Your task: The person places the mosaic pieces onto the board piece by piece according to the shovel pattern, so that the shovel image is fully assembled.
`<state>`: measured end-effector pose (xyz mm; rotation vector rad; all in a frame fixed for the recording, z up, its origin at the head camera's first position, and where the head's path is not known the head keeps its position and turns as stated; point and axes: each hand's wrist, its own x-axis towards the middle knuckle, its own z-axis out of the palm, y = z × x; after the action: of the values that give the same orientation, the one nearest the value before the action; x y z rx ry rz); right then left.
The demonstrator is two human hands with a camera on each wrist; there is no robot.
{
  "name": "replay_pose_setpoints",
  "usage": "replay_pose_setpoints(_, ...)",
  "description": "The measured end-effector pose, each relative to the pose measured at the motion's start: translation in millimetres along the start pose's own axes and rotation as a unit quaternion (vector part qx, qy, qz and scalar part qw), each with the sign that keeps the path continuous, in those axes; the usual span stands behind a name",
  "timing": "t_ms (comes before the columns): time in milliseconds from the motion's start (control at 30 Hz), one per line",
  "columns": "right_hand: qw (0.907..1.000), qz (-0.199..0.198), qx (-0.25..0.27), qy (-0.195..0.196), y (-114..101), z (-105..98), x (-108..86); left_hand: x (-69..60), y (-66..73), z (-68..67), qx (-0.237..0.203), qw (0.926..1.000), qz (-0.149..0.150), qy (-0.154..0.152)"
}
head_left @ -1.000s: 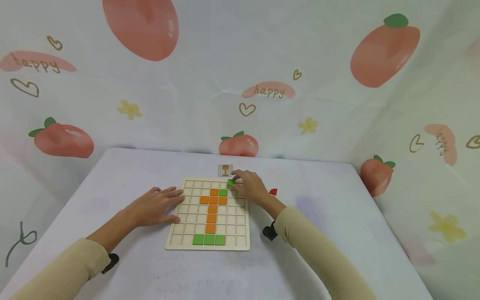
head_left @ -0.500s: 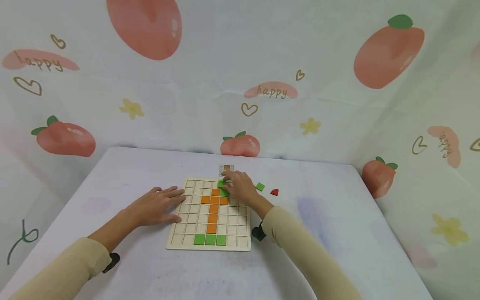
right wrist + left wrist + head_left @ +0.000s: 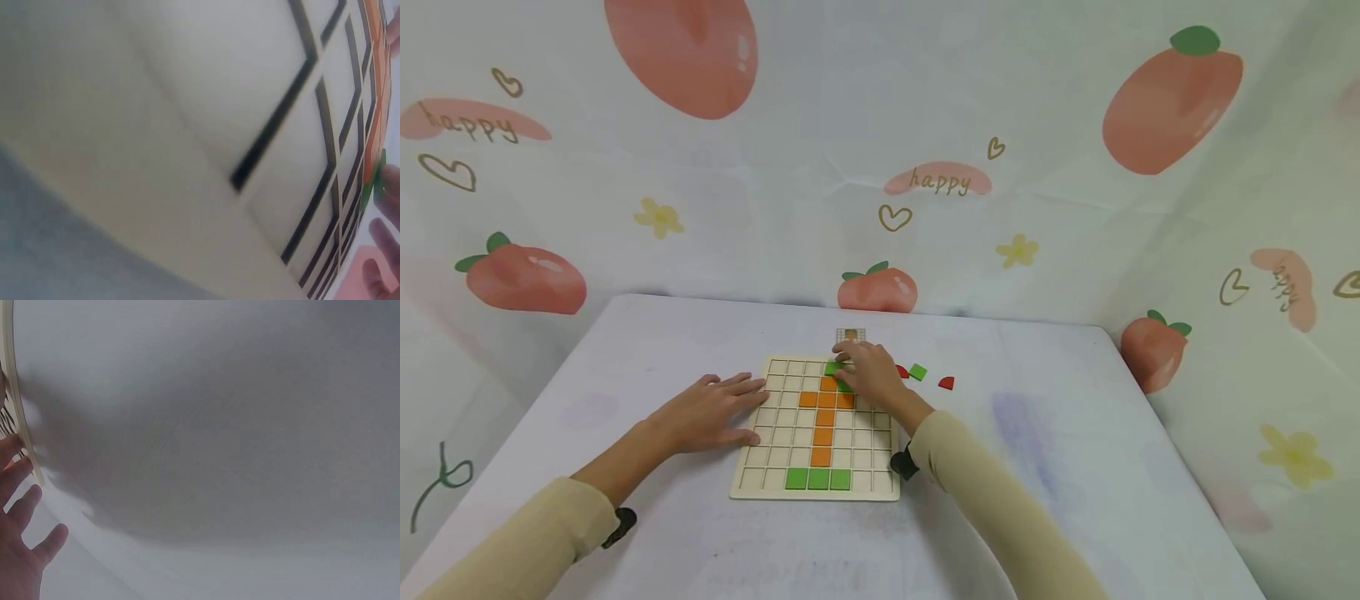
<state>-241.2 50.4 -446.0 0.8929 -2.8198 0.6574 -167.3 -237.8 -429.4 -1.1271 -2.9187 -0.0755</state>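
Note:
In the head view a wooden grid board lies on the table. An orange column with a short crossbar runs down its middle, and a row of green square tiles fills part of the front row. My right hand pinches a green square tile at the back row, just beyond the top orange square; its fingers partly cover another green tile. The right wrist view shows the held tile at the fingertips. My left hand rests on the board's left edge with fingers spread.
A small pattern card lies behind the board, partly covered by the right hand. To the right of the board are a loose green tile and two red quarter-round pieces, one nearer and one farther.
My right hand has moved left along the board's back row with the green tile, uncovering the loose green tile and a red piece on the right. My left hand stays in place.

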Motion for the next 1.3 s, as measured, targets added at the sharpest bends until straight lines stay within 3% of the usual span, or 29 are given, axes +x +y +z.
replay_pose_setpoints(533,0.9998,0.012,-0.015,-0.007,-4.0,3.1,2.4,0.8,-0.7,1.4,0.002,0.9999,-0.007,-0.01)
replay_pose_setpoints(800,0.9999,-0.005,-0.002,-0.016,0.4,-1.1,-0.2,0.8,0.3,0.9,0.002,0.9998,-0.012,-0.015)
replay_pose_setpoints(1100,0.9989,0.01,0.015,-0.042,18.7,-26.7,-19.8,1.3,1.8,-0.2,0.009,0.9999,-0.008,-0.012)
replay_pose_setpoints(1300,0.9994,0.011,0.009,-0.032,42.9,-40.4,-40.4,1.0,2.1,-1.7,0.006,0.9998,-0.009,-0.016)
